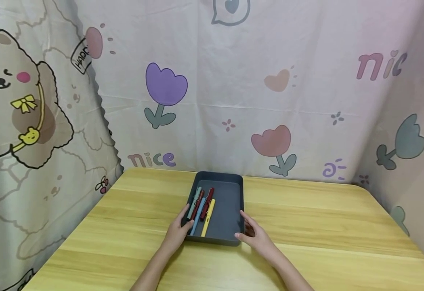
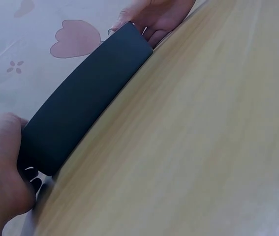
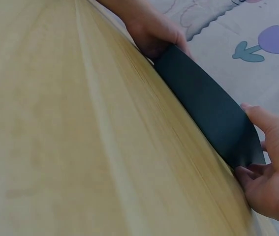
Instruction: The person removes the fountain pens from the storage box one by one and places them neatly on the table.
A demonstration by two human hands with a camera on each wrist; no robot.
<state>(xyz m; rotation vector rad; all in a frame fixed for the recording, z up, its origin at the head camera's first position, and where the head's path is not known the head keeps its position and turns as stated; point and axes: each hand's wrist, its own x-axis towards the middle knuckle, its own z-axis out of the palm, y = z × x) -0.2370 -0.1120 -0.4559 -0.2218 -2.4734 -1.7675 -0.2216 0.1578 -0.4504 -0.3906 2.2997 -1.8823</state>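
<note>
A dark grey rectangular tray [image 1: 228, 210] sits on the table with several capped pens lying lengthwise along its left side. Among them are a yellow pen [image 1: 208, 220], a light blue pen [image 1: 198, 215], a grey-green pen [image 1: 194, 204] and dark red ones. My left hand [image 1: 176, 233] grips the tray's near left corner, thumb over the rim. At the near right corner my right hand [image 1: 258, 239] holds the tray, its thumb at the rim and fingers along the side wall. Both wrist views show the tray's near wall [image 2: 87, 96] between the two hands; the pens are hidden there.
The light wood table [image 1: 306, 218] extends to both sides of the tray. Behind it hangs a pale curtain [image 1: 226, 101] printed with tulips and hearts, close to the tray's far end. Another printed curtain [image 1: 77, 169] borders the left side.
</note>
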